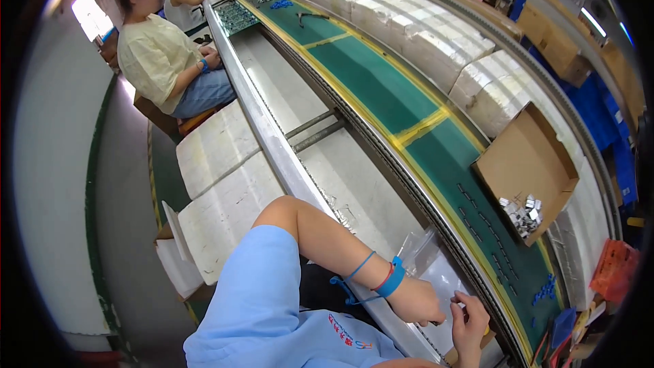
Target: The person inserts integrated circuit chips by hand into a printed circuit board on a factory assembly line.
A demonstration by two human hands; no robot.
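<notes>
My left hand (415,302) comes in over the metal rail with a blue wrist strap (391,279) on its wrist. Its fingers are curled down and pressed together, and whatever they hold is too small to make out. Just to its right is my right hand (470,327), fingers bent and thumb against them in a pinch. The two sets of fingertips nearly meet, and any small piece between them cannot be told. Beneath and behind the hands lies a clear plastic bag (436,259) in the conveyor channel, partly covered by my left hand.
An open cardboard box (528,157) holds silver metal parts (523,217). On the green mat (368,82) are rows of black components (485,225) and blue pieces (545,291). White foam blocks (436,27) line the far side. A seated person (160,54) is at left.
</notes>
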